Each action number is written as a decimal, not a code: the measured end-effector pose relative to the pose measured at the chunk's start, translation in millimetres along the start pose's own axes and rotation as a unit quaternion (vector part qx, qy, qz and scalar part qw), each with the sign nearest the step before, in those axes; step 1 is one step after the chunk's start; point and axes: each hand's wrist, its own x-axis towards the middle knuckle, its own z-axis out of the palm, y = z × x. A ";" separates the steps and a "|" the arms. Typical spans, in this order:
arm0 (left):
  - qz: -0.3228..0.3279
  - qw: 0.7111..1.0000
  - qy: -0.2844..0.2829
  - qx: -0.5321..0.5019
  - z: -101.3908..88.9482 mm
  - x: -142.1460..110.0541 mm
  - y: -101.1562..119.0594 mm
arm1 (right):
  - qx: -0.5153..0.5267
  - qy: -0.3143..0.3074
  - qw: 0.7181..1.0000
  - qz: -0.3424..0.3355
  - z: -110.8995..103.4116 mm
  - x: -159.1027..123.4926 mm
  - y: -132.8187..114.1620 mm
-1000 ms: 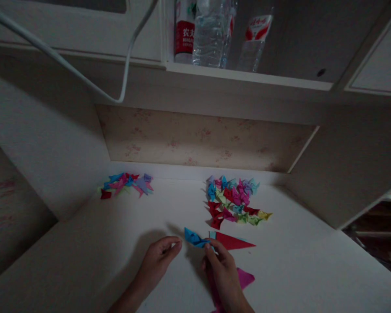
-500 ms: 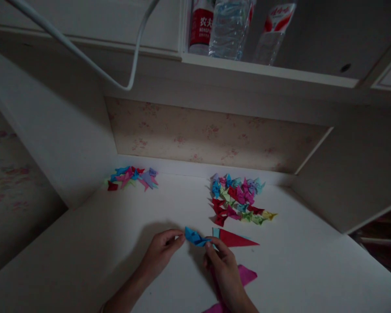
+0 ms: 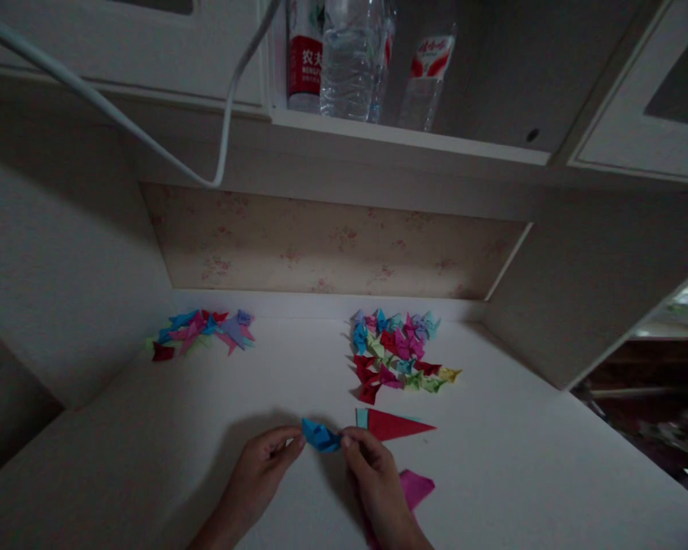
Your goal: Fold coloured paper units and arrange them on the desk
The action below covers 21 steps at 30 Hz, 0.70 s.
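Note:
A small folded blue paper piece (image 3: 319,436) sits between my two hands, low in the middle of the white desk (image 3: 521,466). My left hand (image 3: 262,467) pinches its left end with fingers curled. My right hand (image 3: 372,473) pinches its right end. Just right of my right hand lies a red paper triangle (image 3: 397,424) on a blue sheet. A magenta paper sheet (image 3: 414,487) shows partly from under my right hand.
Several folded coloured paper pieces lie in a pile (image 3: 400,354) behind my hands, and a smaller pile (image 3: 200,330) rests at the back left. Plastic bottles (image 3: 349,57) stand on the shelf above. A white cable (image 3: 149,141) hangs across the upper left.
My left hand has closed in from the left and now pinches the blue piece, which my right hand held alone a second ago. The view has shifted slightly.

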 end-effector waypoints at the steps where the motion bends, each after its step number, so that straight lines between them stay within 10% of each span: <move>1: 0.003 1.000 0.000 -0.002 0.9 -0.1 -0.6 | 0.014 0.007 1.000 0.005 0.3 0.8 0.7; 12: -0.006 1.000 -0.001 0.002 8.9 -0.2 0.3 | 0.073 0.041 0.996 -0.025 -7.5 14.7 -19.5; 21: -0.010 0.999 -0.028 0.022 11.5 5.5 -18.3 | -0.081 0.160 0.980 -0.087 -128.1 23.2 -63.5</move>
